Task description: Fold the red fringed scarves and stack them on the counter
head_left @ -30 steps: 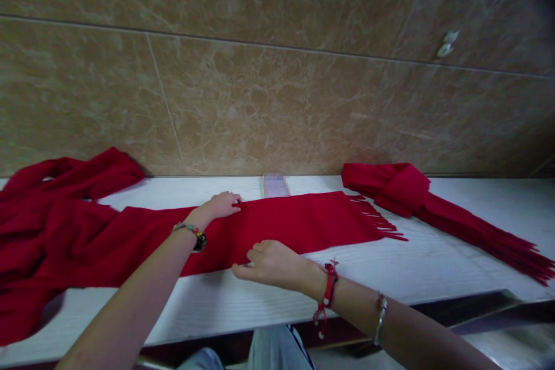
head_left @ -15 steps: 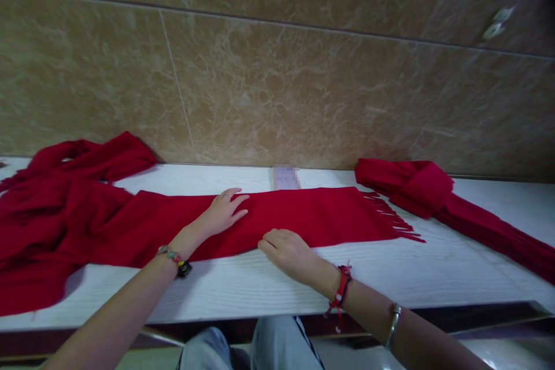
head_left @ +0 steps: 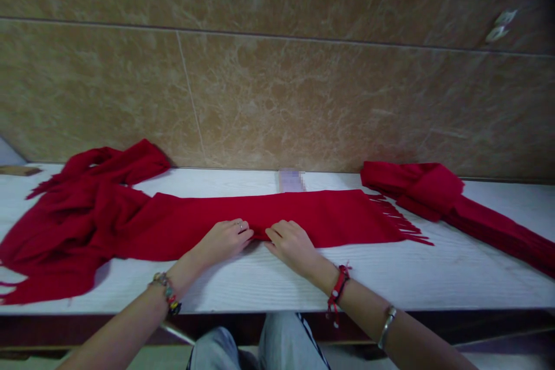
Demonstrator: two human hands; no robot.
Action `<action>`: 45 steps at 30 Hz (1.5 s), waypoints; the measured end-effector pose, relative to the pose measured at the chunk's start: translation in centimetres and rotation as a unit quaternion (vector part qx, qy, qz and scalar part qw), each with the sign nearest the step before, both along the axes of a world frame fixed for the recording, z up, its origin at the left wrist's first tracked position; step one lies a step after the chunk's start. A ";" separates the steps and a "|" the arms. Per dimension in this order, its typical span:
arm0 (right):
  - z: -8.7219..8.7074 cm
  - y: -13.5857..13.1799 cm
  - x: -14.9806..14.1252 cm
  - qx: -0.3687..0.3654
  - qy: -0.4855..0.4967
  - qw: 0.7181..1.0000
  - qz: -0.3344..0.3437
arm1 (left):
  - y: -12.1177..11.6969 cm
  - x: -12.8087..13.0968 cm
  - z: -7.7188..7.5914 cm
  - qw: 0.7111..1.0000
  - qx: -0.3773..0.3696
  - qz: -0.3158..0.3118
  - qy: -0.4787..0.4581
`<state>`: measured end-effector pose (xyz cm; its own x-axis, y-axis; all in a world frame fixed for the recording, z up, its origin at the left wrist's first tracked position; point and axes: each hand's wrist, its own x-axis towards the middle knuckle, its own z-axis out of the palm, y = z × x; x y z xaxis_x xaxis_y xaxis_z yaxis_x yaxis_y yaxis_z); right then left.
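A long red scarf (head_left: 329, 217) lies spread lengthwise on the white table, its fringed end to the right and its left part bunched in folds. My left hand (head_left: 228, 238) pinches the scarf's near edge around the middle, fingers closed. Right beside it, my right hand (head_left: 290, 243) grips the same edge, fingers curled over the cloth. Between the two hands the edge is slightly lifted and gathered. The fingertips are partly hidden by the cloth.
A second red scarf (head_left: 427, 191), folded and knotted, lies at the right near the marble-patterned wall (head_left: 277, 98). A small blurred packet (head_left: 291, 181) sits against the wall behind the spread scarf. The white table's (head_left: 390, 283) front edge runs above my knees.
My left hand has come from the scarf's far edge down to the near edge and closed on it. My right hand has shifted slightly to meet it, now gripping the cloth.
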<state>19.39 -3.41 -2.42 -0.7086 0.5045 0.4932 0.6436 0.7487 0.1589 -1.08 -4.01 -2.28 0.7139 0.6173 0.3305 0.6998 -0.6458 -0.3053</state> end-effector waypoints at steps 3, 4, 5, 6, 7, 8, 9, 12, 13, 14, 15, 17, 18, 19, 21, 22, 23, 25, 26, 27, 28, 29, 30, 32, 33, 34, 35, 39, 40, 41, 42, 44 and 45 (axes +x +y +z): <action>0.0 0.2 -0.2 0.008 -0.041 0.999 -0.007 | -0.1 -0.4 -0.2 0.999 0.034 -0.024 0.005; 0.0 0.3 -0.1 0.010 -0.052 0.999 -0.011 | -0.2 -0.5 -0.2 0.999 0.045 -0.030 0.005; 0.0 0.4 0.2 0.010 -0.061 0.998 -0.016 | -0.2 -0.6 -0.2 0.998 0.054 -0.033 0.003; 0.0 0.4 0.6 0.008 -0.068 0.997 -0.022 | -0.3 -0.7 -0.3 0.997 0.063 -0.033 0.002; 0.0 0.5 1.2 0.007 -0.076 0.997 -0.032 | -0.3 -0.8 -0.3 0.997 0.071 -0.032 0.001; 0.1 0.6 2.0 0.007 -0.084 0.996 -0.043 | -0.4 -0.8 -0.2 0.997 0.077 -0.030 0.002; 0.1 0.7 3.0 0.009 -0.094 0.994 -0.055 | -0.4 -0.8 -0.2 0.996 0.081 -0.028 0.005; 0.0 1.2 6.9 0.017 -0.126 0.987 -0.094 | -0.5 -0.7 -0.1 0.996 0.084 -0.027 0.020; 0.0 1.3 8.3 0.021 -0.134 0.985 -0.108 | -0.5 -0.7 0.0 0.996 0.083 -0.028 0.023; -0.1 1.5 9.7 0.024 -0.141 0.982 -0.123 | -0.5 -0.6 0.0 0.996 0.081 -0.029 0.023; -0.2 1.6 11.1 0.027 -0.145 0.979 -0.138 | -0.5 -0.6 0.0 0.996 0.079 -0.032 0.022; -0.4 1.7 13.2 0.030 -0.150 0.975 -0.161 | -0.4 -0.6 0.0 0.996 0.075 -0.036 0.018; -0.4 1.6 13.8 0.030 -0.150 0.974 -0.166 | -0.4 -0.6 0.0 0.996 0.074 -0.039 0.014; -0.3 1.5 14.1 0.029 -0.146 0.975 -0.164 | -0.4 -0.6 0.0 0.996 0.073 -0.042 0.009; 0.0 0.9 13.3 0.022 -0.128 0.981 -0.143 | -0.3 -0.6 -0.1 0.996 0.071 -0.046 -0.002; 0.2 0.5 12.4 0.014 -0.114 0.985 -0.125 | -0.2 -0.7 -0.1 0.996 0.073 -0.048 -0.010; 0.4 0.2 11.2 0.004 -0.099 0.990 -0.104 | -0.2 -0.7 -0.2 0.996 0.073 -0.049 -0.017; 1.0 -0.3 8.6 -0.023 -0.073 0.995 -0.062 | -0.1 -0.8 -0.2 0.996 0.072 -0.042 -0.034; 1.2 -0.3 7.3 -0.038 -0.067 0.996 -0.046 | -0.1 -0.9 -0.2 0.996 0.069 -0.034 -0.043; 1.3 -0.2 6.3 -0.053 -0.062 0.996 -0.036 | -0.1 -0.9 -0.2 0.997 0.064 -0.024 -0.048; 1.4 0.1 5.5 -0.071 -0.057 0.995 -0.030 | -0.1 -1.0 -0.1 0.997 0.057 -0.014 -0.050; 1.4 0.6 5.1 -0.090 -0.046 0.994 -0.029 | -0.1 -1.0 -0.1 0.997 0.050 -0.004 -0.051; 1.3 1.2 4.9 -0.115 -0.028 0.993 -0.028 | -0.1 -1.0 0.0 0.998 0.043 0.003 -0.050; 1.1 2.3 5.1 -0.175 0.023 0.984 -0.019 | -0.1 -1.0 0.0 0.998 0.028 0.014 -0.049; 1.0 2.8 5.4 -0.206 0.048 0.977 -0.009 | -0.1 -0.9 0.0 0.998 0.021 0.019 -0.051; 1.1 3.2 5.7 -0.232 0.070 0.970 0.002 | 0.0 -0.9 0.0 0.998 0.014 0.024 -0.054; 1.2 3.5 6.0 -0.252 0.084 0.964 0.010 | 0.1 -0.9 -0.1 0.998 0.006 0.026 -0.057; 2.1 3.7 6.9 -0.279 0.094 0.955 0.039 | 0.4 -1.0 -0.4 0.997 -0.009 0.032 -0.076; 2.3 3.8 7.1 -0.277 0.087 0.956 0.051 | 0.5 -1.0 -0.5 0.996 -0.011 0.033 -0.080; 2.4 3.8 7.4 -0.270 0.078 0.958 0.063 | 0.5 -1.0 -0.5 0.996 -0.012 0.034 -0.082; 2.5 4.0 7.8 -0.259 0.071 0.960 0.073 | 0.6 -1.0 -0.5 0.996 -0.014 0.036 -0.082; 2.4 4.3 8.7 -0.242 0.067 0.965 0.079 | 0.6 -0.9 -0.4 0.996 -0.018 0.041 -0.082; 2.3 4.5 9.1 -0.241 0.074 0.965 0.073 | 0.6 -0.9 -0.4 0.996 -0.020 0.042 -0.082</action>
<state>28.51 1.08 -0.09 -0.7300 0.6004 0.3265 0.5144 0.7972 -0.3159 -2.01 -3.36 -2.66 0.5977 0.6875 0.4123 0.7903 -0.5918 -0.1589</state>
